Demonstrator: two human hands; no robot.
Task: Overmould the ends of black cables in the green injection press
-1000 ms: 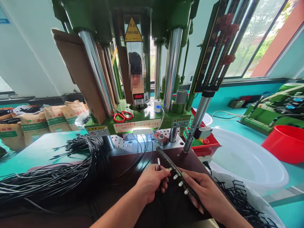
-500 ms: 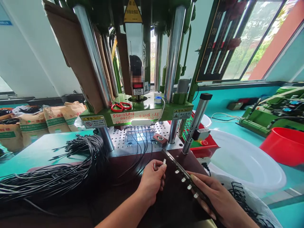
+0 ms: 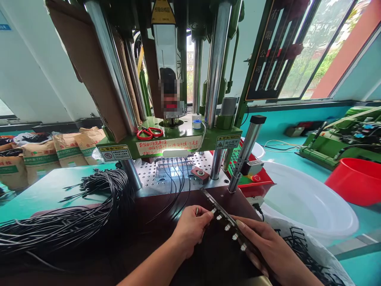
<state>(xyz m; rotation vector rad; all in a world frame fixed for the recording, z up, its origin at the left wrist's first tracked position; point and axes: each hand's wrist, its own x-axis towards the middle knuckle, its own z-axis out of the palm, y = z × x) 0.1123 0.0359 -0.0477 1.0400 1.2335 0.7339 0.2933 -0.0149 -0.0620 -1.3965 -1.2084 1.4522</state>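
Observation:
My left hand (image 3: 190,230) is closed in a pinch on thin black cables with small metal plug tips (image 3: 197,209), held right beside a long dark metal fixture bar (image 3: 224,220). Along the bar sit several silvery plugs. My right hand (image 3: 268,248) grips the near end of that bar, fingers wrapped along it, tilting it over the dark brown bench top (image 3: 154,216). More black cables (image 3: 177,178) run from the bench into the lit mould under the green press (image 3: 169,145).
A big bundle of black cables (image 3: 74,210) lies at the left. Red scissors (image 3: 149,132) and tape rolls rest on the press platen. At the right stand a white basin (image 3: 309,202), a red tub (image 3: 355,180) and a bag of black scrap (image 3: 306,246). Paper sacks (image 3: 41,153) line the far left.
The view has tilted up a little. My left hand brought its pinched plug tips down and right against the bar. My right hand keeps hold of the bar, slid slightly toward me.

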